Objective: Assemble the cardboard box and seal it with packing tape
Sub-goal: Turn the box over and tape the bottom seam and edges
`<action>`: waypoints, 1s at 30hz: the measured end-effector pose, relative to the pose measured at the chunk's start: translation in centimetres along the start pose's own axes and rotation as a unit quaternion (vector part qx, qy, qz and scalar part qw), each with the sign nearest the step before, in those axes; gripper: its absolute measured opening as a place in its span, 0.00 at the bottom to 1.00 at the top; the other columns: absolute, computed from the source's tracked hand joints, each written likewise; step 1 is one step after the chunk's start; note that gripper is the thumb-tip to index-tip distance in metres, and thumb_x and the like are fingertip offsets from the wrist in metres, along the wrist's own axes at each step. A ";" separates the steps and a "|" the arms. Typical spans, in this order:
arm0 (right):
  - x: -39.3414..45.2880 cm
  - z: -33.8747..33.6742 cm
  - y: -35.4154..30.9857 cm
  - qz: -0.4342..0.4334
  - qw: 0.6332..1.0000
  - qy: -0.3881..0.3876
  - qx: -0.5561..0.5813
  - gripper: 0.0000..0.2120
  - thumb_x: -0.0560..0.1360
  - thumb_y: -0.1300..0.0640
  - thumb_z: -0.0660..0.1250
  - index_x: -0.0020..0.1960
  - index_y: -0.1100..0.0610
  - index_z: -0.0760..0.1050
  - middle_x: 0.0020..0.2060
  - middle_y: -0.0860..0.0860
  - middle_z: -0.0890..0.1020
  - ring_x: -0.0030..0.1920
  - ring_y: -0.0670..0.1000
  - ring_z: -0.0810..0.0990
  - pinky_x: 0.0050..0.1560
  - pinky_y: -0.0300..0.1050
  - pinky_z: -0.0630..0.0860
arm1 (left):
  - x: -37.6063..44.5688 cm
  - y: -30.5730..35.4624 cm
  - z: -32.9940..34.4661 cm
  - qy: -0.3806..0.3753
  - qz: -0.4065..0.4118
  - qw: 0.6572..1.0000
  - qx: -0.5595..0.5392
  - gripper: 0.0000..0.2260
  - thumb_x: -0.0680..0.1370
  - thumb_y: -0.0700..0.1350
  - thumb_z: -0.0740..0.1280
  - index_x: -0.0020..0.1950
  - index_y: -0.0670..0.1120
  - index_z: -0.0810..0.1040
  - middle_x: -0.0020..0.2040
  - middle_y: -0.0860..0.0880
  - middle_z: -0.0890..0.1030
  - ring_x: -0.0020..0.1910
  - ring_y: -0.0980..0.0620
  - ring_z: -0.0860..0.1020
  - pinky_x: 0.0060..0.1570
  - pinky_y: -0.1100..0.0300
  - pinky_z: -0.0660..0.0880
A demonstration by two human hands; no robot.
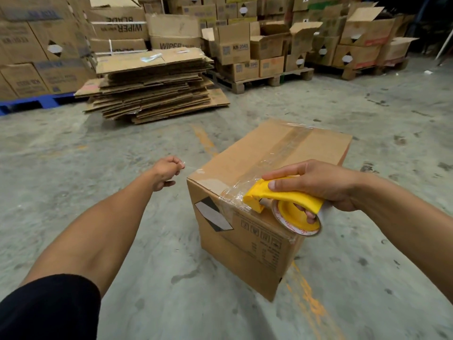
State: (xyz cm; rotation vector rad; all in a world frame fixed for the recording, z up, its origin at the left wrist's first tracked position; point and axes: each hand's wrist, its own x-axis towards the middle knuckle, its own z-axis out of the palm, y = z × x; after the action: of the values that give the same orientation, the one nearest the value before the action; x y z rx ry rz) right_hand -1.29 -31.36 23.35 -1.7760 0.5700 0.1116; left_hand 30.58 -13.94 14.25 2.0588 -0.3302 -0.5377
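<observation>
On the concrete floor (122, 148) sits the closed cardboard box (257, 217), clear tape along its top seam. Right hand (316, 185) grips the yellow tape dispenser (282, 200) at the box's near top edge. Left hand (168, 171) pinches a thin tape strip (193, 169) beside the corner.

"WIPER" reads right way up on a stacked carton (174, 42) at the back and "WIPER BLADE" upside down on the carton (119, 26) to its left, "KB-2041" marks an open carton (234, 47) on the wooden pallet, and the print on the taped box (259, 239) is too small to read.
</observation>
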 end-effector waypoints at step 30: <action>1.5 0.9 -0.9 0.027 0.996 0.010 -0.085 0.14 0.72 0.51 0.75 0.58 0.46 0.83 0.49 0.55 0.84 0.24 0.47 0.79 0.22 0.41 0.76 | 0.4 -5.5 3.6 -0.170 -0.221 0.938 -0.205 0.07 0.79 0.43 0.60 0.43 0.46 0.75 0.38 0.48 0.72 0.35 0.52 0.66 0.42 0.56 0.71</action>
State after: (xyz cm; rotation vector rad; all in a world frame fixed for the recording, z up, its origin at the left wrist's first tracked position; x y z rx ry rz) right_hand 0.56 -30.81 23.31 -1.9285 0.6391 0.1857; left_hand 29.22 -13.91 7.80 1.6242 0.0569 -1.1421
